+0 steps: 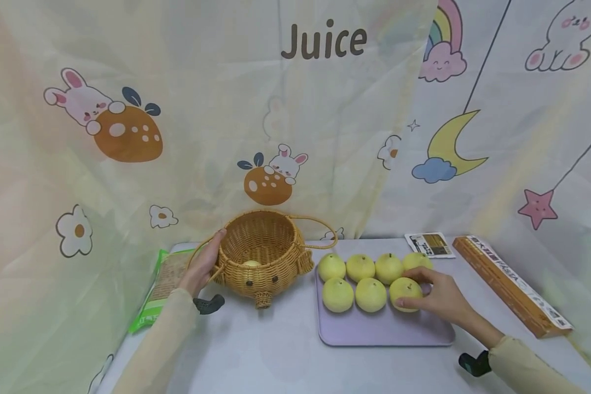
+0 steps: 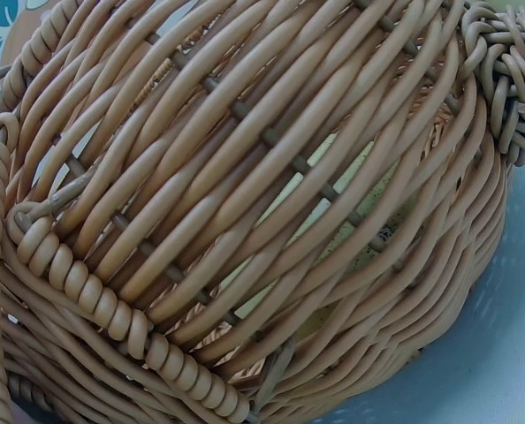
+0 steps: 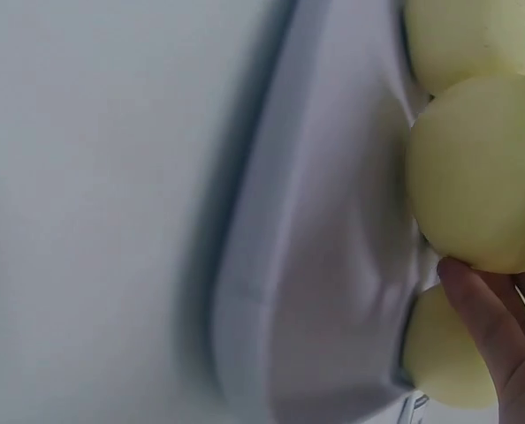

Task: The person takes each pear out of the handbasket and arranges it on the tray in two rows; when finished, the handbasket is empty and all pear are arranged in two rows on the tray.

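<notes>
On the right, my right hand (image 1: pixel 440 293) grips a yellow-green pear (image 1: pixel 406 294) at the front right of the pear group, with the thumb on its near side. In the right wrist view, fingers touch that pear (image 3: pixel 482 175). More round pears (image 1: pixel 371 295) stand in two rows on a lilac tray (image 1: pixel 384 334). My left hand (image 1: pixel 204 265) rests against the left side of a wicker basket (image 1: pixel 261 276) with an animal face, beside its handle; some fingers are hidden. One pear (image 1: pixel 251 264) lies inside the basket, partly visible through the weave in the left wrist view.
A green-edged packet (image 1: pixel 164 284) lies left of the basket. Behind the tray is a small flat packet (image 1: pixel 429 245), and a long brown box (image 1: pixel 512 284) lies along the right edge. A printed curtain (image 1: pixel 216 109) hangs behind the white table (image 1: pixel 256 355).
</notes>
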Motion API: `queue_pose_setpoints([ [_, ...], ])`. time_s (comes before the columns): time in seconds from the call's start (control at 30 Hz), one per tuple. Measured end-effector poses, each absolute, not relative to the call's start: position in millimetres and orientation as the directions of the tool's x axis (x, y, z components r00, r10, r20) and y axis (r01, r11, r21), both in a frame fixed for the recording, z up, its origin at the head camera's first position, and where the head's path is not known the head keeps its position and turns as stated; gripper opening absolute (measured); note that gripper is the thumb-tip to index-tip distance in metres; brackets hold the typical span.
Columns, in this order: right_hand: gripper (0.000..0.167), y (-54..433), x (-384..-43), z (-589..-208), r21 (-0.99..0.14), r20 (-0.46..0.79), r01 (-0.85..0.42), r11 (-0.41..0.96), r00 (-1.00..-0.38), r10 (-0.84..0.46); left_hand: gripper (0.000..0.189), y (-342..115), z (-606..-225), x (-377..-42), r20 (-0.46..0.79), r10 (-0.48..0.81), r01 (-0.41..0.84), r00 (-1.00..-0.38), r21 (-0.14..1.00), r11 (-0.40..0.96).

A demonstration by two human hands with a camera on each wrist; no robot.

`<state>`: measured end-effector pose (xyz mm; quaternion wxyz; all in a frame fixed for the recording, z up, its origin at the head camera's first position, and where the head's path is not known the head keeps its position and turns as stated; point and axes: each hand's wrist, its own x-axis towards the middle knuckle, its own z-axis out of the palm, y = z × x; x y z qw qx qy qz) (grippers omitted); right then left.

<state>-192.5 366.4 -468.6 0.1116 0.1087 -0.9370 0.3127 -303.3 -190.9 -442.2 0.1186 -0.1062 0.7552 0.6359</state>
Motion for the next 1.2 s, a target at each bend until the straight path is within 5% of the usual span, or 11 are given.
queue_pose_setpoints([
  [0.67, 0.074, 351.0, -192.6, -480.4, -0.548, 0.185, -0.128, 0.827, -0.982, -0.030, 0.093, -194.3, -442.5, -300.8, -0.310, -0.025, -0.309, -0.951, 0.935, 0.174],
  [1.2, 0.072, 353.8, -187.7, -476.8, -0.513, 0.156, -0.143, 0.846, -0.985, -0.072, 0.091, -192.3, -442.4, -302.0, -0.303, -0.019, -0.302, -0.953, 0.937, 0.175],
])
